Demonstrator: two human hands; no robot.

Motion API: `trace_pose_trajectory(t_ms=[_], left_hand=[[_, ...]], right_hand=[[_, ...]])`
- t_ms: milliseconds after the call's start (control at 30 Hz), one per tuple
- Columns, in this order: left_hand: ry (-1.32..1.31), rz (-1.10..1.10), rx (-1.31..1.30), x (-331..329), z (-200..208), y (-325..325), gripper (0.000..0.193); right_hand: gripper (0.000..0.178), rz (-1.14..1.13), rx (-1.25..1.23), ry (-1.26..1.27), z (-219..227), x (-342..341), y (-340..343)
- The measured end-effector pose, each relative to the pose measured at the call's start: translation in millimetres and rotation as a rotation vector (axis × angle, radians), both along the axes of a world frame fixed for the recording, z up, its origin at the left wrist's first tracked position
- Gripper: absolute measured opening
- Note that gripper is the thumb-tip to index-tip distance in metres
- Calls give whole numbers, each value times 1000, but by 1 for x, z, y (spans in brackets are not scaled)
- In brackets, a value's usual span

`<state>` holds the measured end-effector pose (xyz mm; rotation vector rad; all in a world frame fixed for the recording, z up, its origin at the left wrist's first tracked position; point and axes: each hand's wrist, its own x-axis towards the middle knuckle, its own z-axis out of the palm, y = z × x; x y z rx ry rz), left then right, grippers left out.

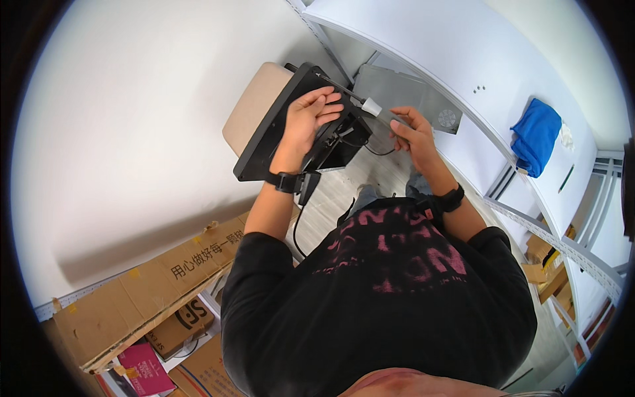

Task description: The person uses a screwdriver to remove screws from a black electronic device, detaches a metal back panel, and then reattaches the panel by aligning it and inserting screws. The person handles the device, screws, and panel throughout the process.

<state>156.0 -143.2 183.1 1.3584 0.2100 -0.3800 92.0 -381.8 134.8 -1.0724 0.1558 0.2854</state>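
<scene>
My right hand [411, 132] is closed around the grey handle of a long-shafted screwdriver [373, 108] with a white collar. Its dark shaft runs up and left to the far corner of a black panel [264, 142], where a small hole shows. My left hand [311, 118] is beside the shaft over the panel's underside, palm partly turned up and fingers apart. Nothing shows in that hand. Behind the panel is a beige padded-looking piece [256, 99], tilted on its side. A dark cable [380, 153] loops below the right hand. Whether the tip touches a screw cannot be seen.
A shelving unit with a white shelf [476, 59] stands on the right, with a blue cloth [537, 135] on it. A grey bin [403, 92] sits beneath. Lower left are a long cardboard box [142, 288] and a magenta box [145, 370]. A white wall [132, 132] rises on the left.
</scene>
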Motion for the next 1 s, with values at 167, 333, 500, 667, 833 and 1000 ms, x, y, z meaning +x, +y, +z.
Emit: trace_pose_trajectory(t_ms=[167,333,500,667,833,1000], left_hand=[[-818,47,989,34,15,31,29],[-994,-82,1438,69,6,31,45],[-838,-68,1425,72,-17,33,41],[-827,-41,1403,72,-17,31,38],[-826,-31,1386,74,-19,31,37],[-816,-23,1386,73,-18,30,36]], right_hand=[[30,-9,-113,-27,2,13,4],[30,-18,-141,-74,-11,25,12],[28,19,-162,-47,-12,29,16],[29,-13,-141,-39,-17,34,21],[30,17,-164,-56,-16,38,21],[40,18,-200,-114,-10,37,22]])
